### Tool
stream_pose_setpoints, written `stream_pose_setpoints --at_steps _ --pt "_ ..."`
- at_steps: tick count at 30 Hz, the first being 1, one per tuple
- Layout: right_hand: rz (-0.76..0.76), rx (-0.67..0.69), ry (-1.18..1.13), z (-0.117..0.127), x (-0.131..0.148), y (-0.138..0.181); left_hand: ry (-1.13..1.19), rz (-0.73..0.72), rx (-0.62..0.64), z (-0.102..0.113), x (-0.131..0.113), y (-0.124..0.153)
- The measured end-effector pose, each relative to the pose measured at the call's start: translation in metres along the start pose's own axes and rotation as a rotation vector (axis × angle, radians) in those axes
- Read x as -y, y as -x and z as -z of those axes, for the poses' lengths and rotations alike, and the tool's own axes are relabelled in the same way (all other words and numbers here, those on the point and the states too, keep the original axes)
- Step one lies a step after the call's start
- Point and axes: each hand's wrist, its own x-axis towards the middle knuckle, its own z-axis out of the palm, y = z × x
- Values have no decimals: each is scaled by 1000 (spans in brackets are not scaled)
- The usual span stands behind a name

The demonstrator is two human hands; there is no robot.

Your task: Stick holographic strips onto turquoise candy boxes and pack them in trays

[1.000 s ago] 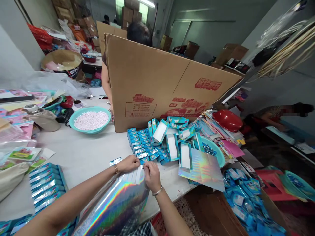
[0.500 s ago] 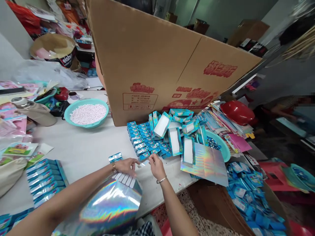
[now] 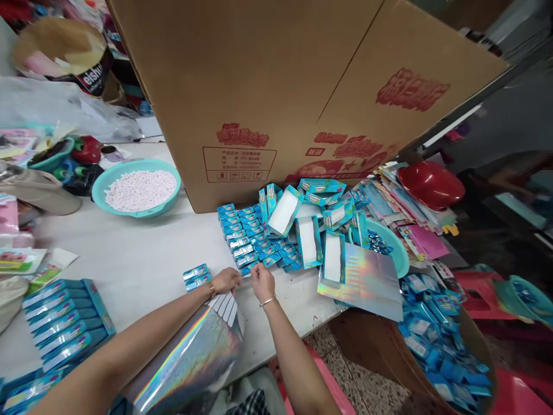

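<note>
My left hand (image 3: 226, 280) and my right hand (image 3: 262, 283) are close together at the near edge of rows of small blue packets (image 3: 242, 249). The fingers of both are pinched; what is in them, if anything, is too small to make out. Under my left forearm lies a shiny holographic sheet (image 3: 190, 357) bearing white strip labels (image 3: 224, 306) near its upper end. Left of my left wrist, a pair of blue packets (image 3: 196, 272) rests on the white table (image 3: 147, 253).
Open blue display boxes (image 3: 309, 245) are heaped against a large cardboard carton (image 3: 259, 86). A bowl of white pellets (image 3: 162, 204) stands left, near a filled blue box (image 3: 64, 323). On the right are another holographic sheet (image 3: 367, 288), a red bowl (image 3: 432, 183) and a carton of blue packets (image 3: 436, 340).
The view has tilted down and come closer. The small shiny strip seen between my hands is no longer visible there. Two packets now show beside my left wrist where one showed before.
</note>
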Motion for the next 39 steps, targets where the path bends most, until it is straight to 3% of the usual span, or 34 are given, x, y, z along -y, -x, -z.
stream_pose_setpoints --at_steps 4,19,31,39 --pt "-17 -44 103 -11 2 -5 -45 60 -49 3 3 -8" --pt "0 -62 197 -28 -9 -24 -65 108 28 7 7 -34" --pt "35 -73 97 -22 -17 -27 -134 201 33 7 -2 -43" --pt "-4 -189 -89 -24 -14 -17 -209 241 -11 -1 -25 -34"
